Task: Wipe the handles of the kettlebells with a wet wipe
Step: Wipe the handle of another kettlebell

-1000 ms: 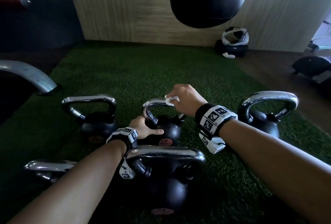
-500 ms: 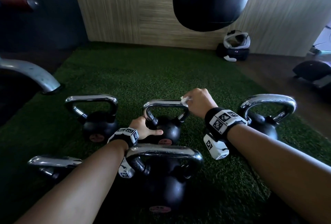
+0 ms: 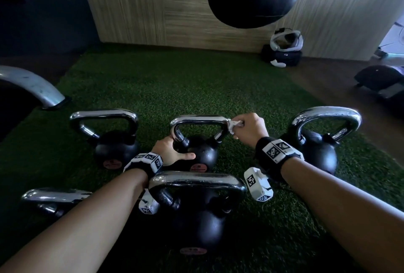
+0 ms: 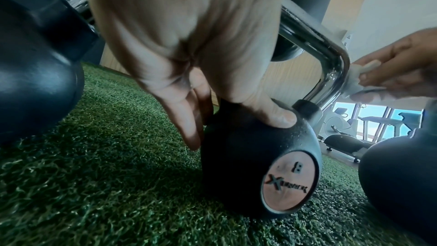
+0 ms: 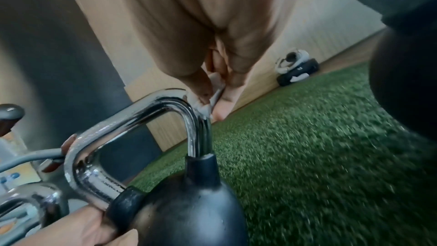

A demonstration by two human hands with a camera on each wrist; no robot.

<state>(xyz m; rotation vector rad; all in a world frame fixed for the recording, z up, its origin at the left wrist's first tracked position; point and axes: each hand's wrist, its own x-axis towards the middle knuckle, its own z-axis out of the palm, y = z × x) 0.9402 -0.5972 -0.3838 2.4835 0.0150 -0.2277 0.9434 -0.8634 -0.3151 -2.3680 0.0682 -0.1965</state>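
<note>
right hand (image 3: 249, 127) grip pinches wipe (image 3: 235, 124) at handle (image 3: 199, 119) corner | left hand (image 3: 169, 151) grip clasps kettlebell (image 3: 206, 152)

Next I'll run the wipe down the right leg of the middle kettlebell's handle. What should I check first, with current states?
1. Wet wipe pinched in right hand: ok.
2. Wipe touching the handle at its right corner: ok.
3. Left hand gripping the middle kettlebell: ok.
4. Kettlebell upright on the turf: ok.
5. Wipe moist enough: cannot tell.
</note>
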